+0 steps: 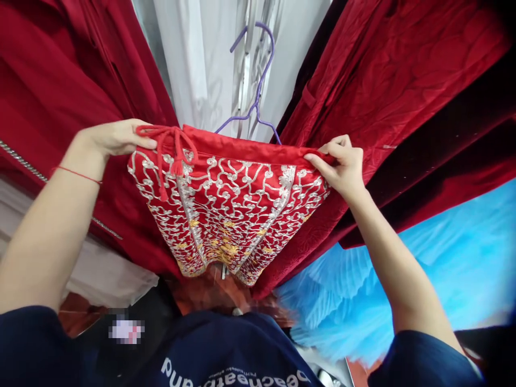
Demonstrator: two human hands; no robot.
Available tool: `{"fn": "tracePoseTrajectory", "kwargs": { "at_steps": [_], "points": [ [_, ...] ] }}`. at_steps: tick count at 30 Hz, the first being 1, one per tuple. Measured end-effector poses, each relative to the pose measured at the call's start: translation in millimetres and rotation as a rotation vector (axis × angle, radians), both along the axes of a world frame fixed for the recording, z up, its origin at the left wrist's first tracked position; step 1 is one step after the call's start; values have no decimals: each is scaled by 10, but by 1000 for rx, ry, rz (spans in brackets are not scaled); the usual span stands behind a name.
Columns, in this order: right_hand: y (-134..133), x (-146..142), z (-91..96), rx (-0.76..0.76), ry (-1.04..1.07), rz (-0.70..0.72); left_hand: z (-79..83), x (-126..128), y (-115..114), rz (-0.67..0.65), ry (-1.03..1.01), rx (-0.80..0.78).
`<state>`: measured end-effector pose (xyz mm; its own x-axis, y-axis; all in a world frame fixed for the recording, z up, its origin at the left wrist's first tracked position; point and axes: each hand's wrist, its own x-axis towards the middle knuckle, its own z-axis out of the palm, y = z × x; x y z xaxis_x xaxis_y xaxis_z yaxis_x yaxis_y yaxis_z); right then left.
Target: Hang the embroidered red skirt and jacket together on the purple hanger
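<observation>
The left hand point(119, 137) pinches one end of the waistband of a red embroidered garment point(234, 188), near a tied cord point(177, 145), and the right hand point(344, 164) pinches the other end. The garment is stretched between both hands, in front of a purple hanger point(257, 103), with dark red clothes point(403, 91) hanging on both sides.

At 10 o'clock, deep-red cloth point(60, 86) is hanging in folds; at 12, white drapery point(181, 54) is hanging; at 2, a red patterned garment point(403, 75) is slanting down; at 4, fluffy blue fabric point(455, 258) is spreading; at 8, pale fabric point(108, 274) is showing; towards 7, reddish floor point(213, 293) is peeking through.
</observation>
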<state>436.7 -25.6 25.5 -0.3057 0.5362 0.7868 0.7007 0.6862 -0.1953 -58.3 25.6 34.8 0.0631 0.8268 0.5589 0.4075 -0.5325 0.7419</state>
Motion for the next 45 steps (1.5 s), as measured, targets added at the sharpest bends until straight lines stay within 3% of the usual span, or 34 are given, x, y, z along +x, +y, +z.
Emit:
{"fn": "tracePoseTrajectory", "kwargs": {
  "at_steps": [4,10,14,18,23,25,28,32,35,38,40,42,44,45],
  "points": [
    [-17,-24,-36,-88,-59,73,116,32,-45,50,-67,20],
    [27,-174,-173,-183,58,149,167,164,-167,-64,217,-62],
    [62,-202,-202,-179,235,100,18,243,-224,-13,-9,188],
    [183,-138,-296,-336,235,168,-158,331,-154,-56,12,103],
    [312,42,-492,-274,380,214,-447,385,-34,-85,-172,74],
    [291,121,-603,-352,441,258,-614,353,16,-107,-248,-20],
    [173,191,-816,-458,515,238,-818,272,48,-32,-270,-74],
    [-40,115,-1037,-293,522,39,-843,278,-48,123,-216,106],
    [-119,-17,-1050,-157,568,-62,-780,417,-145,235,-250,263],
    [-105,-99,-980,-119,660,-92,-764,531,-141,393,-390,395],
    [-79,-102,-929,-168,673,-75,-771,520,-75,339,-512,307],
    [-68,-76,-886,-242,596,-25,-764,448,-2,162,-533,69],
    [-72,-45,-847,-274,502,23,-735,373,36,32,-399,-137],
    [-73,-35,-827,-265,472,33,-714,355,36,20,-315,-168]
  ]
}}
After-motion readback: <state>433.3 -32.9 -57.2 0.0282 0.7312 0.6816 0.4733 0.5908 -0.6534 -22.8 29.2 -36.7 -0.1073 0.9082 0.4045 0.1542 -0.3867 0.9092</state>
